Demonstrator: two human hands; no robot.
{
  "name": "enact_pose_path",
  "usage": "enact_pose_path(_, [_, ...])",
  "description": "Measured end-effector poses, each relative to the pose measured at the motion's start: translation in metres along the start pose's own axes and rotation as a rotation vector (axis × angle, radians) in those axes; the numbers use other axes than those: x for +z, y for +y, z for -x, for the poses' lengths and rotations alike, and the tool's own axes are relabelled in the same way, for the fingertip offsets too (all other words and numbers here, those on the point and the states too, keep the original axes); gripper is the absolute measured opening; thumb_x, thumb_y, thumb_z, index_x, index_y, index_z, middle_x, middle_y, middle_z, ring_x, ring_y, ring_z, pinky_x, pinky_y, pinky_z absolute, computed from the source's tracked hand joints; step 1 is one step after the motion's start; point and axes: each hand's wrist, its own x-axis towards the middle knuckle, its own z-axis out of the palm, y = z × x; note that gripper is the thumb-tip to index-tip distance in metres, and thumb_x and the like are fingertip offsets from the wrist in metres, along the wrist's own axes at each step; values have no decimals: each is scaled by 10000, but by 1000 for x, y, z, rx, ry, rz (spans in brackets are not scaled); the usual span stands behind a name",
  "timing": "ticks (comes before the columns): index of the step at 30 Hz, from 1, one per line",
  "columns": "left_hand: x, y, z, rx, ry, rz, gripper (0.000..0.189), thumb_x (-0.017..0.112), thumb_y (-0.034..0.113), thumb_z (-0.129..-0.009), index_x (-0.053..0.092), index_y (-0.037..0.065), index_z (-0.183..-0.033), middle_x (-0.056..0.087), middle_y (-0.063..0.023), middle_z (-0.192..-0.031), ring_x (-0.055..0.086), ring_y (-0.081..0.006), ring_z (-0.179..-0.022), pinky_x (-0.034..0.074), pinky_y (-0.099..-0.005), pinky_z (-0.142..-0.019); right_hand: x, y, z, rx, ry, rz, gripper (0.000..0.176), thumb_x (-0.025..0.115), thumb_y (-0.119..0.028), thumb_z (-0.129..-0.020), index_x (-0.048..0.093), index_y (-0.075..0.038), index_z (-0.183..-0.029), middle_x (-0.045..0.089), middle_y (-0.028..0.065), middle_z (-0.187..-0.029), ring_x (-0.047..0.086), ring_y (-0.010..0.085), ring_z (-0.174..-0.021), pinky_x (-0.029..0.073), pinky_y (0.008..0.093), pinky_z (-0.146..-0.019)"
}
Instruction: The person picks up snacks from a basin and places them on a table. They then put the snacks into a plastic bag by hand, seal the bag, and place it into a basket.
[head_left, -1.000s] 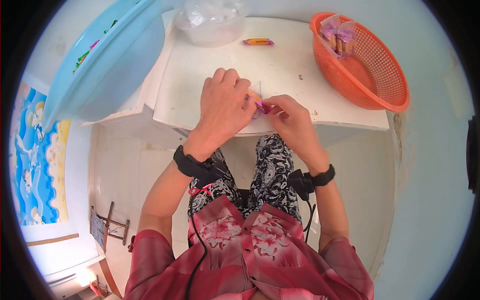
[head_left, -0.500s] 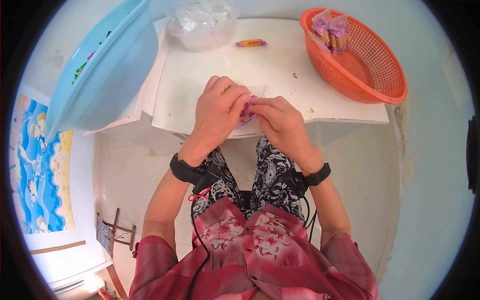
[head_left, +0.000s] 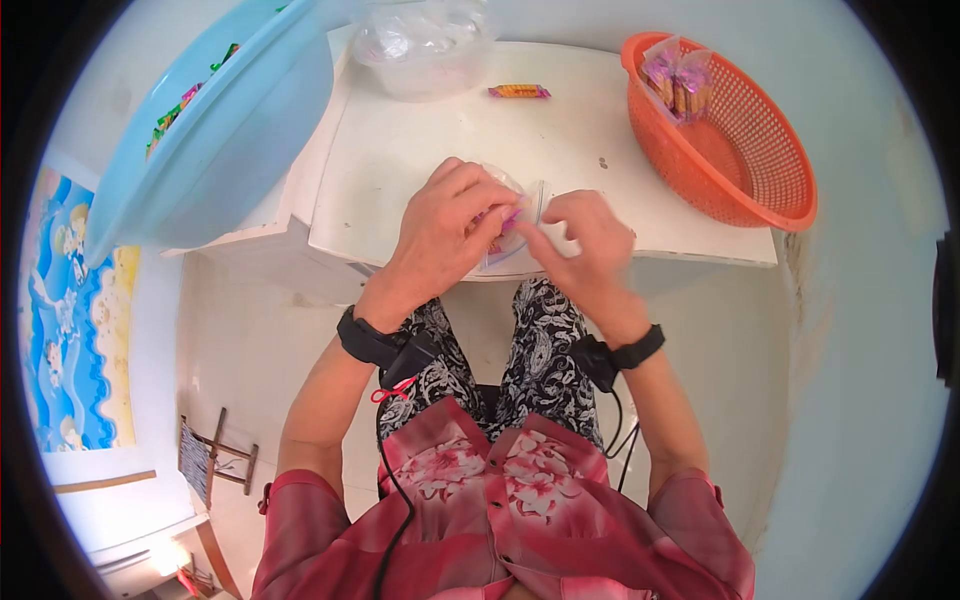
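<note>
The person is sitting at the white table (head_left: 430,130), and both hands are working together over its near edge, right at the middle. The left hand (head_left: 448,228) is curling over a small clear bag (head_left: 522,203), with its fingers clenched around the bag and the pink and orange sweets showing inside. The right hand (head_left: 588,245) is meeting the bag's right-hand edge with its fingertips; it is blurring, so I cannot tell whether it is pinching the film or only touching it. The bag is resting against the table's near edge, partly hidden under the left fingers. It is looking light, thin and slippery, soft enough to crumple, so the best hold is probably a pinch on the open film edge while the other hand is cupping the filled part. At the table's far right, an orange basket (head_left: 765,150) is holding filled packets (head_left: 678,80). A loose wrapped sweet (head_left: 518,91) is lying toward the table's far edge, beside a heap of clear plastic (head_left: 425,40). A blue basin (head_left: 230,120) is leaning off the table's left side.
</note>
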Motion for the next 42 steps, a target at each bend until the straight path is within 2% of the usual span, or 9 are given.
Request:
enact_pose_path(5, [-7,-1,5,-34,59,-14,127,757,59,-903,762,31,-1027,662,-96,-938,610,-285,-913,519,-387,-749,-24,27,-50,165,-178,91,144,790,-136,-927,674,-58,-960,698,80,-845,659,240,-691,530,378,-640])
enact_pose_path(9, [-16,5,3,-17,115,-39,104,760,50,-892,760,34,-995,657,-94,-914,608,-291,-892,516,-391,-742,-15,74,-99,220,-463,131,177,715,-182,-972,705,-39,-1076,774,142,-1016,739,314,-895,574,437,-787])
enact_pose_path(15, [-13,11,5,-9,119,-15,111,768,31,-860,754,56,-967,656,-78,-928,612,-295,-882,531,-403,-734,31,130,-138,171,-649,343,431,607,-130,-991,642,-98,-1419,705,171,-1348,661,344,-1277,531,480,-1028])
enact_pose_path(21, [-15,12,6,-27,145,7,132,769,10,-846,761,47,-973,651,-69,-889,600,-278,-855,515,-390,-701,60,147,-154,247,-779,491,486,537,-133,-1013,589,-88,-1495,628,139,-1501,586,337,-1388,494,441,-1107])
enact_pose_path(27, [-12,15,7,-27,147,-6,140,765,12,-840,755,53,-974,650,-66,-894,599,-281,-858,513,-394,-698,74,157,-158,205,-820,593,357,489,-103,-994,708,-122,-1275,734,103,-1276,666,339,-1244,536,503,-993])
enact_pose_path(30, [-11,18,8,-38,152,-21,123,765,32,-853,753,54,-974,647,-71,-898,598,-291,-864,514,-404,-713,72,149,-146,124,-666,543,265,513,-120,-982,737,-110,-1121,753,122,-1146,708,362,-1107,557,519,-898])
enact_pose_path(33, [-10,19,12,-56,114,-66,127,766,66,-864,749,65,-990,654,-80,-934,611,-309,-903,529,-419,-754,56,128,-142,164,-763,633,294,600,-171,-979,742,-104,-1227,745,143,-1200,710,346,-1104,553,493,-916])
enact_pose_path(39, [-3,23,19,-60,148,-195,126,762,76,-853,733,79,-976,658,-83,-941,616,-314,-900,533,-425,-765,-14,57,-90,188,-350,68,165,718,-135,-946,717,-46,-1085,730,119,-963,707,275,-816,552,422,-723])
enact_pose_path(42, [0,20,23,-75,198,-194,114,783,64,-855,733,68,-957,665,-67,-902,613,-290,-856,514,-408,-729,-47,12,-44,471,-225,-223,190,782,-49,-917,693,-20,-1082,686,72,-902,630,138,-687,500,296,-619])
